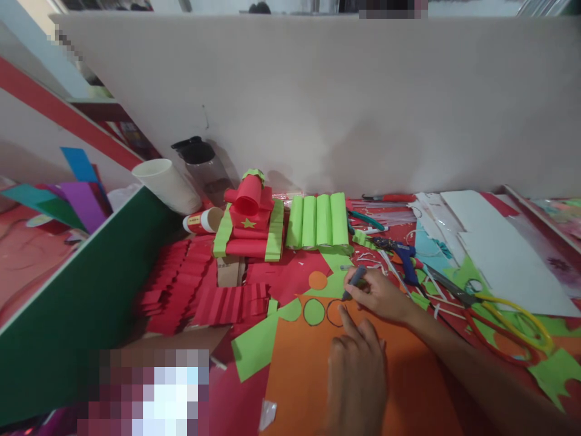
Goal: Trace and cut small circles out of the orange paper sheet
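My right hand [373, 292] holds a dark marker [354, 282], its tip at the edge of a circle drawn on an orange sheet [297, 369]. With the index finger stretched out, my left hand [358, 357] presses on the sheet just below that circle. A green paper disc [313, 312] lies to the left, ringed by a dark line. Beyond the sheet's top edge is a loose orange disc [318, 280]. Another green disc [290, 309] sits at the sheet's upper left corner.
Behind stand a red and green paper tank [249, 227] and green paper rolls [316, 221]. At right lie large scissors [512, 324], a blue glue gun [408, 261] and white sheets [494, 242]. Folded red strips [181, 284], a bottle [206, 169] and a green board [91, 309] are left.
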The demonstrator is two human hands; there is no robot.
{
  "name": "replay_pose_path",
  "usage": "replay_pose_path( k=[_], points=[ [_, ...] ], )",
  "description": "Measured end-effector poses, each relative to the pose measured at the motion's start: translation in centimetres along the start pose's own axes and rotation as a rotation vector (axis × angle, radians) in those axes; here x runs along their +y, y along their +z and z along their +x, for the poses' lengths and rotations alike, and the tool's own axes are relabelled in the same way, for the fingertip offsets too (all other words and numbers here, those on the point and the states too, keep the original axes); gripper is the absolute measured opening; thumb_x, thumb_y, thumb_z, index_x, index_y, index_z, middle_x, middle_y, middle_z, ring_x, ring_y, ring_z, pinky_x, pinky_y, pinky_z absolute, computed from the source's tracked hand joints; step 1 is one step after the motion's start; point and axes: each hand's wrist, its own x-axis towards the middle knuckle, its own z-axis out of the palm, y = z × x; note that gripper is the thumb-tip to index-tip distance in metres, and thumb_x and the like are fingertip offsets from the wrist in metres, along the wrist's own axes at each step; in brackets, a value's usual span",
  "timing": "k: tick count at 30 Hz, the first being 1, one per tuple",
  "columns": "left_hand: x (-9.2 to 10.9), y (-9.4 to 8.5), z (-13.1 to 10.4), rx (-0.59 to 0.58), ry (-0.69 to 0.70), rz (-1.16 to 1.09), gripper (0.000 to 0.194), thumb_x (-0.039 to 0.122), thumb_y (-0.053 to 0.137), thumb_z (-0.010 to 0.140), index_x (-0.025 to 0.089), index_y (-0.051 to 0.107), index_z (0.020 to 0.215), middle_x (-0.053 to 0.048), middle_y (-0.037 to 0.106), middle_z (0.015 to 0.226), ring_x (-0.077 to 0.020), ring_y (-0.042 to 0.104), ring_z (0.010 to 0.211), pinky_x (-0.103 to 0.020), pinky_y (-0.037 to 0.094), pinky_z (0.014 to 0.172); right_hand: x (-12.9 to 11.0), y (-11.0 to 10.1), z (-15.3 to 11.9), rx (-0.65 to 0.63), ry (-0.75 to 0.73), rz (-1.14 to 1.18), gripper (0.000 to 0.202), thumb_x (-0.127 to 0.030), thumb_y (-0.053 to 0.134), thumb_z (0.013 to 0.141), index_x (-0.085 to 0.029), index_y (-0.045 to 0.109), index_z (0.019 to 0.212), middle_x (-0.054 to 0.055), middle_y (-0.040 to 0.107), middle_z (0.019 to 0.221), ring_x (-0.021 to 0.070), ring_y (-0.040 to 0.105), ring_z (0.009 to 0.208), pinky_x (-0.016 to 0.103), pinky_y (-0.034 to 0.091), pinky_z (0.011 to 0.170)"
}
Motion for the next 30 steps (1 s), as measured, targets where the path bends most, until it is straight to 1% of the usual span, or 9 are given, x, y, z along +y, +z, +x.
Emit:
replay_pose_path(
  k=[4, 10, 15, 17, 21, 23, 26, 28, 30],
  points=[
    [0.0, 0.5, 0.0, 0.061, 0.002, -0.009, 0.036, 0.035, 0.043, 0.097, 0.014, 0.067, 0.114, -0.028, 0.049, 0.141, -0.0247, 0.070, 0.070, -0.034, 0.053, 0.059, 0.0, -0.1, -0.1, 0.009, -0.006, -0.006, 0.014, -0.027, 0.052, 0.094, -0.019, 0.053, 0.083, -0.004, 0.050, 0.073, 0.0092, 0.049, 0.058, 0.020, 0.043, 0.053],
    [0.3, 1.4, 0.1, 0.103, -0.016, 0.030, 0.037, 0.036, 0.041, 0.097, 0.014, 0.066, 0.114, -0.029, 0.046, 0.142, -0.0250, 0.069, 0.068, -0.036, 0.052, 0.059, 0.0, -0.1, -0.2, -0.006, 0.000, -0.009, 0.016, -0.027, 0.053, 0.093, -0.019, 0.052, 0.080, -0.004, 0.049, 0.068, 0.0096, 0.048, 0.058, 0.020, 0.042, 0.053],
    [-0.1, 0.0, 0.0, -0.025, -0.008, -0.043, 0.041, 0.037, 0.037, 0.098, 0.015, 0.063, 0.122, -0.029, 0.045, 0.144, -0.0262, 0.070, 0.073, -0.037, 0.053, 0.062, 0.0, 0.0, -0.3, 0.015, 0.000, -0.003, 0.016, -0.030, 0.056, 0.091, -0.018, 0.055, 0.080, -0.003, 0.052, 0.067, 0.0108, 0.050, 0.058, 0.021, 0.044, 0.053],
    [-0.3, -0.6, 0.0, -0.053, -0.015, -0.079, 0.042, 0.036, 0.037, 0.098, 0.015, 0.062, 0.124, -0.029, 0.045, 0.144, -0.0273, 0.070, 0.076, -0.038, 0.053, 0.064, 0.0, 0.0, -0.4, 0.035, 0.017, 0.030, 0.017, -0.033, 0.056, 0.091, -0.018, 0.056, 0.082, -0.002, 0.053, 0.068, 0.0114, 0.053, 0.058, 0.021, 0.046, 0.053],
    [-1.0, -1.5, 0.1, -0.037, -0.011, -0.156, 0.039, 0.031, 0.035, 0.098, 0.014, 0.063, 0.119, -0.030, 0.046, 0.142, -0.0296, 0.069, 0.078, -0.041, 0.052, 0.063, -0.2, -0.5, -0.9, 0.187, 0.037, 0.071, 0.021, -0.040, 0.057, 0.091, -0.019, 0.060, 0.088, -0.002, 0.056, 0.072, 0.0112, 0.056, 0.055, 0.022, 0.050, 0.050],
    [-1.6, -2.0, 0.1, -0.042, 0.013, -0.172, 0.037, 0.030, 0.034, 0.098, 0.016, 0.063, 0.117, -0.027, 0.054, 0.133, -0.0301, 0.069, 0.079, -0.041, 0.052, 0.063, -0.5, -0.9, -1.2, 0.268, 0.026, 0.065, 0.023, -0.042, 0.058, 0.091, -0.019, 0.062, 0.092, 0.000, 0.059, 0.076, 0.0115, 0.058, 0.056, 0.022, 0.050, 0.049],
    [-2.9, -3.1, 0.1, 0.000, 0.045, -0.151, 0.033, 0.029, 0.035, 0.098, 0.019, 0.062, 0.114, -0.019, 0.066, 0.104, -0.0299, 0.069, 0.082, -0.039, 0.051, 0.065, -0.8, -0.9, -1.7, 0.349, 0.008, 0.073, 0.026, -0.043, 0.058, 0.091, -0.021, 0.066, 0.103, 0.002, 0.063, 0.085, 0.0126, 0.061, 0.060, 0.022, 0.051, 0.050],
    [-3.9, -3.7, 0.1, 0.015, 0.041, -0.141, 0.032, 0.027, 0.033, 0.098, 0.018, 0.061, 0.111, -0.015, 0.067, 0.085, -0.0297, 0.069, 0.081, -0.037, 0.049, 0.066, -0.7, -0.3, -2.1, 0.388, -0.008, 0.101, 0.027, -0.043, 0.057, 0.091, -0.022, 0.066, 0.107, 0.003, 0.064, 0.091, 0.0128, 0.061, 0.062, 0.023, 0.051, 0.051],
    [-4.9, -4.0, 0.0, 0.024, 0.039, -0.137, 0.033, 0.027, 0.031, 0.098, 0.018, 0.060, 0.110, -0.013, 0.066, 0.078, -0.0302, 0.068, 0.081, -0.037, 0.047, 0.066, -0.5, 0.7, -2.3, 0.415, -0.028, 0.145, 0.028, -0.042, 0.057, 0.091, -0.022, 0.066, 0.108, 0.003, 0.064, 0.088, 0.0127, 0.061, 0.061, 0.022, 0.049, 0.051]
  ],
)
